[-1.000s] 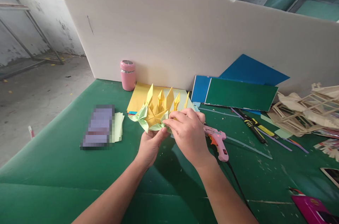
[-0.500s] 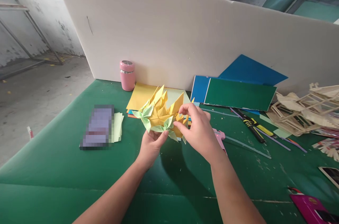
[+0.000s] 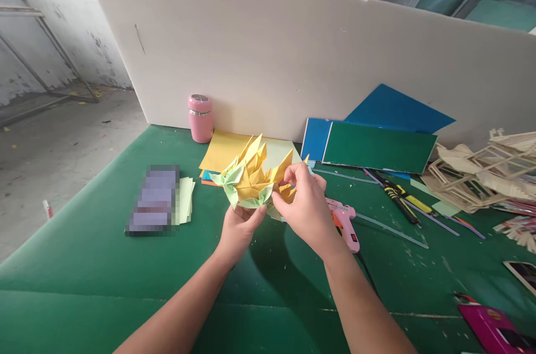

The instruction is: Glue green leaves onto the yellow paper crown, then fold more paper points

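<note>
A folded paper lotus flower [image 3: 252, 180], with yellow petals and pale green paper leaves at its base, is held above the table. From below, my left hand [image 3: 238, 231] grips its green underside, thumb in front. My right hand [image 3: 307, 206] is closed at the flower's right side, with thumb and fingertips on a green leaf and the petals beside it. Its fingers cover part of the right-hand petals. Just beyond my right wrist lies a pink hot glue gun [image 3: 348, 226], partly hidden by the hand.
On the green table [image 3: 125, 276] are a blurred dark phone-like object [image 3: 154, 200], green paper slips [image 3: 185, 201], a pink flask [image 3: 200, 119] and yellow paper sheets [image 3: 221, 150]. Glue sticks [image 3: 393, 231], cutters [image 3: 400, 201], a wooden model [image 3: 464, 175] and a magenta pouch [image 3: 488, 326] lie to the right.
My right hand has shifted slightly left and inward over the flower's right side, showing more of the glue gun. My left hand and the flower have hardly moved.
</note>
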A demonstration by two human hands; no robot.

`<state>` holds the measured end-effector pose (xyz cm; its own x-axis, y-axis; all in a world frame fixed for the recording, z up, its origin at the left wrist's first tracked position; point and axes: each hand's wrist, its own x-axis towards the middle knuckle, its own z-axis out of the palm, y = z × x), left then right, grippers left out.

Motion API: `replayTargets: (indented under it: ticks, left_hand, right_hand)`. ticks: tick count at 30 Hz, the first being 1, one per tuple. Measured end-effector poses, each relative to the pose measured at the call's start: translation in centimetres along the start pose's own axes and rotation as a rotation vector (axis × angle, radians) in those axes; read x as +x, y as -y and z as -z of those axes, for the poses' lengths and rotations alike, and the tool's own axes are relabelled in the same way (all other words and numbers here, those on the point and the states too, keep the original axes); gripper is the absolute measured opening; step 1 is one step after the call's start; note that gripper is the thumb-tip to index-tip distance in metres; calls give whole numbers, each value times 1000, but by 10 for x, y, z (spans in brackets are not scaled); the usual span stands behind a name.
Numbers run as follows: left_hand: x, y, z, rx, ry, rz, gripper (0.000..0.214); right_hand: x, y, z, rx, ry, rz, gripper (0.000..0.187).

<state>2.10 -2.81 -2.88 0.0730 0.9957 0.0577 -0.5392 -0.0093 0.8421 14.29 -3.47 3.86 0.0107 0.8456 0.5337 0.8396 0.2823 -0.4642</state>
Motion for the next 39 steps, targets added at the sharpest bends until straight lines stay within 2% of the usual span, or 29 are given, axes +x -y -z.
replayTargets:
  ticks: [8, 14, 28, 35, 39]
  left_hand:
    - [3, 2, 3, -26, -58, 16, 40]
    - [2, 4, 4, 18, -37, 9, 40]
    - [0, 3, 2, 41, -28, 28, 43]
    - [0, 2, 2, 29, 18, 6, 40]
    - [-1, 1, 1, 34, 35, -3, 41]
  right_hand:
    - [-1, 2, 0, 35, 25, -22, 28]
    - [0, 3, -4, 81, -61, -83, 33]
    - [-1, 3, -14, 114, -139, -84, 30]
    - [0, 5, -8, 139, -40, -70, 36]
    - [-1, 6, -9, 131, -34, -73, 34]
